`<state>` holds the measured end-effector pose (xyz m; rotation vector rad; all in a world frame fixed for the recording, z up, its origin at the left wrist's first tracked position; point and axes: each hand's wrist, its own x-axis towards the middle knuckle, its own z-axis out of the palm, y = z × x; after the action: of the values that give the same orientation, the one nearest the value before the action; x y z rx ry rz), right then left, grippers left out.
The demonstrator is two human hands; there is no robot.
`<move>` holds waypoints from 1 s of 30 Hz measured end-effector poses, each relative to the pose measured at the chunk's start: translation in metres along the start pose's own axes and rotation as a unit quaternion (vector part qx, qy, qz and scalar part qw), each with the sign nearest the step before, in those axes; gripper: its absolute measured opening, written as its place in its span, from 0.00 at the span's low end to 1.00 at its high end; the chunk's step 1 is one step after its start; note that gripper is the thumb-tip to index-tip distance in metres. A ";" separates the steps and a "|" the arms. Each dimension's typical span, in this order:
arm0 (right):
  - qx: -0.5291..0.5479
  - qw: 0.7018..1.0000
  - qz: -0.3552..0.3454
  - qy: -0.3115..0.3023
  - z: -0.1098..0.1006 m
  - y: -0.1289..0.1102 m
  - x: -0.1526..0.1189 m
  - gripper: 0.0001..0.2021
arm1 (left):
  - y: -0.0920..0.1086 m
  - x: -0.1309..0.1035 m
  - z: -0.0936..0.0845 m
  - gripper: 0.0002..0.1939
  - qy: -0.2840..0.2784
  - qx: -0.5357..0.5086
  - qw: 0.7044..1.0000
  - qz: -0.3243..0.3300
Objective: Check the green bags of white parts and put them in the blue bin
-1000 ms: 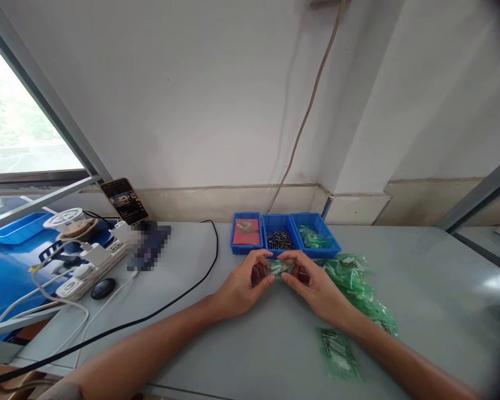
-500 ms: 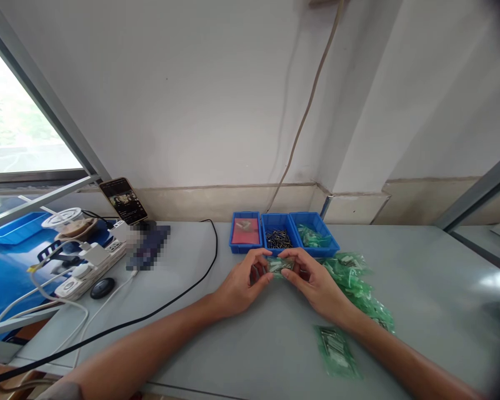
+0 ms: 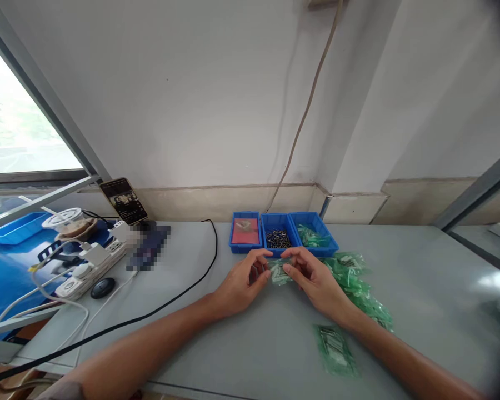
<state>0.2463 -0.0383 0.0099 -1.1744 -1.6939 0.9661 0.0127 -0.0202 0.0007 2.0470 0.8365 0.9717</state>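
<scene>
A small clear-green plastic bag [image 3: 279, 273] with pale and metal pieces inside is held up between my hands, just in front of the blue bins. My left hand [image 3: 240, 282] pinches its left edge between thumb and curled fingers. On the other side, my right hand [image 3: 313, 282] grips the bag's right part with thumb and fingertips, covering some of it. Another filled green bag [image 3: 335, 350] lies flat below my right forearm. Beside that forearm runs a pile of similar green bags [image 3: 358, 286].
Three blue bins stand by the wall: one with a red lining [image 3: 245, 235], one with dark screws [image 3: 278, 239], one with green bags [image 3: 312, 237]. A black cable [image 3: 179, 298] crosses the table's left. Farther left are a power strip [image 3: 95, 269], black mouse [image 3: 103, 288] and propped phone [image 3: 124, 201].
The bag between my hands now sits slightly lower, tilted and more spread out. My right-hand fingers have shifted a little on it. My left hand has barely moved.
</scene>
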 end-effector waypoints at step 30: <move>-0.076 0.996 -0.025 -0.049 0.001 0.001 -0.001 0.10 | 0.002 0.004 -0.003 0.10 0.001 0.055 0.998 0.028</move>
<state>0.2461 -0.0390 0.0086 -1.1921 -1.8936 0.8895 0.0128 -0.0175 0.0044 2.1738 0.8559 0.9779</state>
